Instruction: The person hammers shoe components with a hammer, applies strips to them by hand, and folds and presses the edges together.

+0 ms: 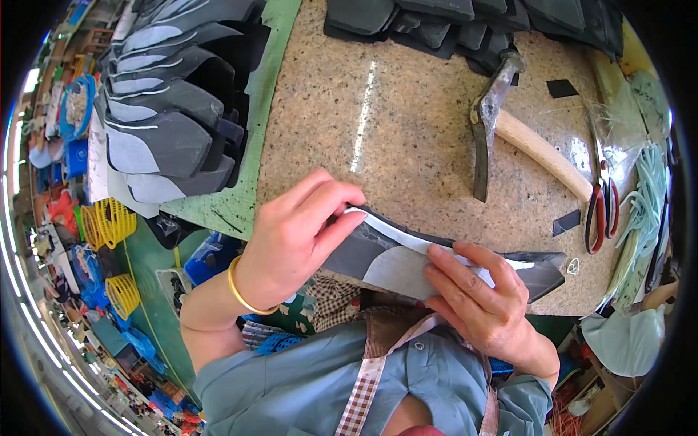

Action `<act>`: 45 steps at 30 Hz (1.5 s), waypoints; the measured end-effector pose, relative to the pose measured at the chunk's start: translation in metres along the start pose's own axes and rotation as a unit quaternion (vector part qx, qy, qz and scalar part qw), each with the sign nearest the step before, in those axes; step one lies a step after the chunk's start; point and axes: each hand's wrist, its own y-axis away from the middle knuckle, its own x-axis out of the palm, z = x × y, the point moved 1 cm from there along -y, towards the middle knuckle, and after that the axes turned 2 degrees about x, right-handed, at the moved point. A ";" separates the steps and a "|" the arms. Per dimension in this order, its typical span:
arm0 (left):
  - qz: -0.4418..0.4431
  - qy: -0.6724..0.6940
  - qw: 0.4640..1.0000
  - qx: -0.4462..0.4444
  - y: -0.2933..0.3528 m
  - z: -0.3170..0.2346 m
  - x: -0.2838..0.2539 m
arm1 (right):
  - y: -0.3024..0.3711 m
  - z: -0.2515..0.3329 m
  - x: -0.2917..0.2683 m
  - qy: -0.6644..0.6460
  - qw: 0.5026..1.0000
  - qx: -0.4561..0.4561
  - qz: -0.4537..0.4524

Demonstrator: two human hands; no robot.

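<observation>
Over the near edge of the speckled tabletop lies a long black leather-like piece with a light grey patch and a narrow white strip along its far edge. My left hand pinches the piece and strip at their left end, thumb against fingers. Farther right, my right hand grips the same piece, fingers across its top and the strip; its thumb is mostly hidden. The right tip of the piece sticks out beyond that hand.
A hammer with a wooden handle lies at the right, beside red-and-black-handled scissors and pale cords. Overlapping black-and-grey pieces sit on a green board at left. More black pieces lie at the far edge.
</observation>
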 end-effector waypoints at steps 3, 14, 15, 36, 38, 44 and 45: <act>-0.024 -0.139 0.989 0.051 -0.008 0.007 -0.002 | -0.001 0.004 -0.003 0.041 0.999 -0.001 0.025; 0.014 -0.145 0.929 0.340 0.014 -0.031 0.013 | -0.009 -0.006 -0.040 -0.044 0.998 0.024 0.043; -0.009 -0.173 0.921 0.349 0.013 -0.044 0.002 | -0.011 -0.002 -0.049 -0.039 0.998 0.023 0.042; 0.128 -0.147 0.934 0.301 -0.047 -0.065 0.040 | 0.037 0.005 0.017 0.092 0.992 0.015 -0.089; 0.123 -0.193 0.928 0.294 -0.014 -0.070 0.049 | 0.043 0.003 0.019 0.081 0.994 0.018 -0.076; 0.074 -0.216 0.927 0.297 0.005 -0.062 0.065 | 0.059 -0.006 -0.012 0.062 0.990 -0.042 -0.123; 0.063 -0.194 0.939 0.278 0.003 -0.066 0.068 | 0.068 -0.005 -0.020 0.096 0.984 -0.027 -0.150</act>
